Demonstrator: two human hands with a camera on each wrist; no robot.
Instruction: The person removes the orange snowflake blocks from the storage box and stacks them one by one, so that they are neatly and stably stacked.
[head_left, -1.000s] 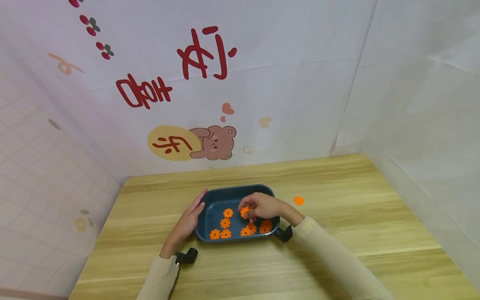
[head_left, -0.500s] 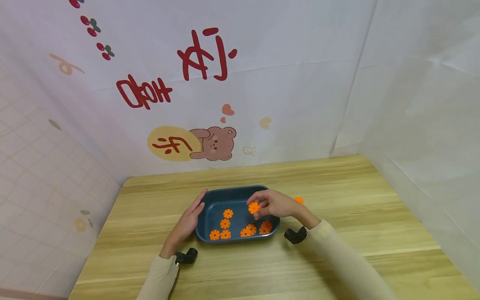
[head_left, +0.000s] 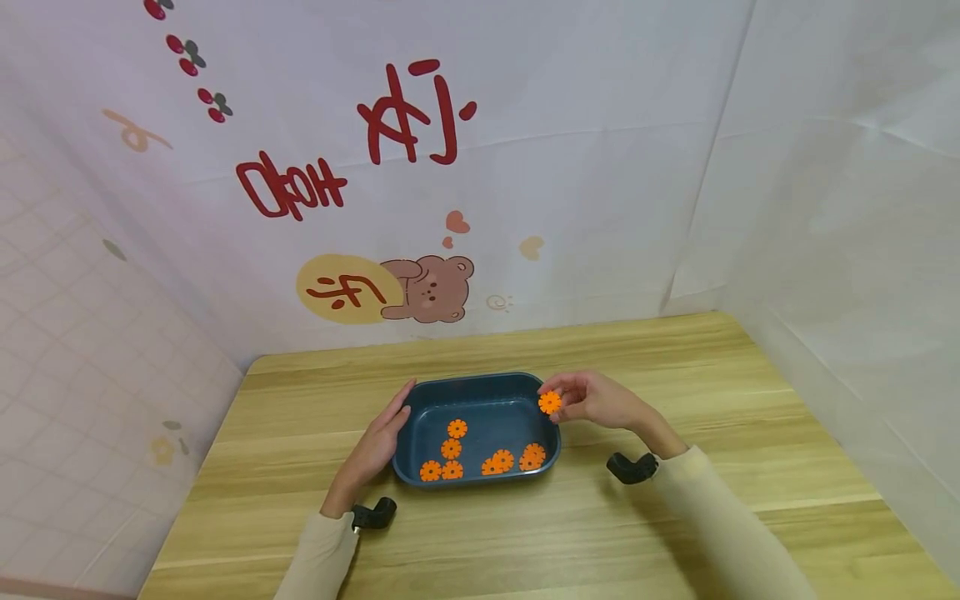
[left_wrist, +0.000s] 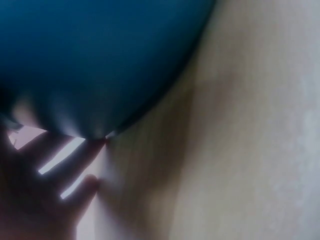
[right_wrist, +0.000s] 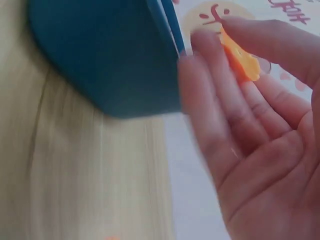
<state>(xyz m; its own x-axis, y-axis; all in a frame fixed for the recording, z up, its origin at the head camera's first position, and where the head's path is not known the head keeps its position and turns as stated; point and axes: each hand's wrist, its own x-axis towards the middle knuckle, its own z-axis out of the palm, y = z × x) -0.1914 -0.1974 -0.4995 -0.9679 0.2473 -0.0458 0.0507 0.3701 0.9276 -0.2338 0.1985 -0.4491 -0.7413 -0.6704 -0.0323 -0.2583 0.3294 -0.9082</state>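
Note:
A blue rectangular tray (head_left: 480, 405) with rounded corners stands on the table. Along its left end lies my left hand (head_left: 375, 442), fingers extended against the outer wall and the thumb at the rim. In the left wrist view, fingers (left_wrist: 75, 155) touch the tray's side (left_wrist: 110, 75). My right hand (head_left: 603, 400) pinches an orange notched plastic disc (head_left: 550, 402) between thumb and fingers, at the tray's right rim. The right wrist view shows this disc (right_wrist: 241, 57) edge-on, next to the tray wall (right_wrist: 105, 55). Several similar orange discs (head_left: 452, 448) lie inside the tray, some overlapping at its near right corner.
The wood-grain table (head_left: 510, 542) extends around the tray. A white printed cloth (head_left: 600, 208) hangs behind it, with further pale cloth at both sides. A sliver of orange (right_wrist: 111, 238) shows at the bottom of the right wrist view.
The right hand has lifted the orange disc from inside the tray and carried it rightward to the rim. It now covers the loose disc seen earlier on the table. The left hand stays put.

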